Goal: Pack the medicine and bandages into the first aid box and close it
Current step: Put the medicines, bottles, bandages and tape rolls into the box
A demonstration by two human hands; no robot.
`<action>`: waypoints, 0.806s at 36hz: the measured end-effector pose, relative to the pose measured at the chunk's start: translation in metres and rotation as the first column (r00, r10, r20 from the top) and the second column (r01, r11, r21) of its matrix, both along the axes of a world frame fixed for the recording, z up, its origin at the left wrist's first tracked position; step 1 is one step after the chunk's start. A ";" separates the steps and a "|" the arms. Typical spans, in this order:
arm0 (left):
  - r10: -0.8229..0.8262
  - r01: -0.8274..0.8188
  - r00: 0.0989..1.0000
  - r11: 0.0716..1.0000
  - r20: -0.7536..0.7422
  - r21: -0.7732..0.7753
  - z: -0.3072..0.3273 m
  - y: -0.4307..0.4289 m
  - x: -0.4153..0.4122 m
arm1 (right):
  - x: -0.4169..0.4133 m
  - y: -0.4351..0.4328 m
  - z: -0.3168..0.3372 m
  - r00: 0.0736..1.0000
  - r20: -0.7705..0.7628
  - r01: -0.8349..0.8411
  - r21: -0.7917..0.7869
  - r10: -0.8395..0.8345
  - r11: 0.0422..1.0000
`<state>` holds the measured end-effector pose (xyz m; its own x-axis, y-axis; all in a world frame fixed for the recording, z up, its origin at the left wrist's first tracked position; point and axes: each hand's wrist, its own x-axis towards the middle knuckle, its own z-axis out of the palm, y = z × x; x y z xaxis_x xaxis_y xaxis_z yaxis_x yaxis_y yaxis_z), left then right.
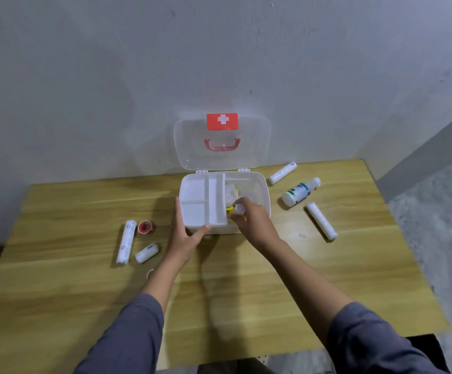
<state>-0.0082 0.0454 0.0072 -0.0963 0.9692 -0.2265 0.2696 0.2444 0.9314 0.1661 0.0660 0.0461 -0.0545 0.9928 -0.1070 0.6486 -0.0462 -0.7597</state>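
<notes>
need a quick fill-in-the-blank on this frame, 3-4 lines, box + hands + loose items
1. The lid of the first aid box stands ____.
2. The left hand grips the front ____ corner of the box.
3. The right hand lowers a small white-capped item into the box's ____ side, beside the divided tray.
4. The spray bottle lies on the table to the ____ of the box.

Missing words: open; left; right; right
</notes>
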 end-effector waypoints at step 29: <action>0.038 -0.040 0.997 0.999 0.064 0.026 -0.012 -0.005 0.000 | 0.101 0.092 -0.066 0.650 -0.054 0.746 -0.143 -0.758 0.651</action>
